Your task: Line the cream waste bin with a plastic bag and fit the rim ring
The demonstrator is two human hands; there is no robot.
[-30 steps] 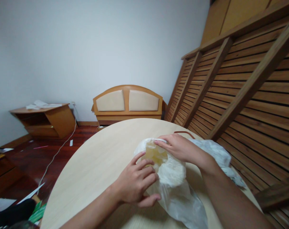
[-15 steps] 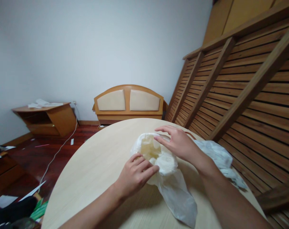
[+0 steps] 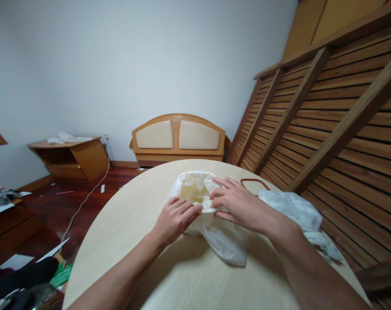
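Left hand (image 3: 177,218): Closed on the near left edge of the white plastic bag (image 3: 223,243), with knuckles up and thumb laid rightward along the rim.
Right hand (image 3: 234,201): Reached in to the right edge of the same bag, with fingers bent and slightly spread at the rim and thumb lower, on the near side. Could not tell from this angle a firm grip from a light touch.
White plastic bag: Stood between both hands, touching the left one along its near left rim and meeting the right one along its right rim. Gaped upward in a round mouth. Trailed a loose, see-through flap toward the near right.
Yellowish interior (image 3: 189,193): Showed through the mouth, partly covered by crumpled film.
Round table (image 3: 118,241): Spread pale and wood-grained beneath the bag.
Crumpled pale bag (image 3: 290,210): Lay near the right edge of the table, to the right of the right hand.
Brown loop (image 3: 251,180): Curved just beyond the right hand, toward the far side.
Headboard (image 3: 179,137): Stood beyond the table, with two cream panels.
Slatted wooden panel (image 3: 311,129): Leaned along the right side.
Low cabinet (image 3: 92,159): Stood far left, near a white cable (image 3: 81,203).
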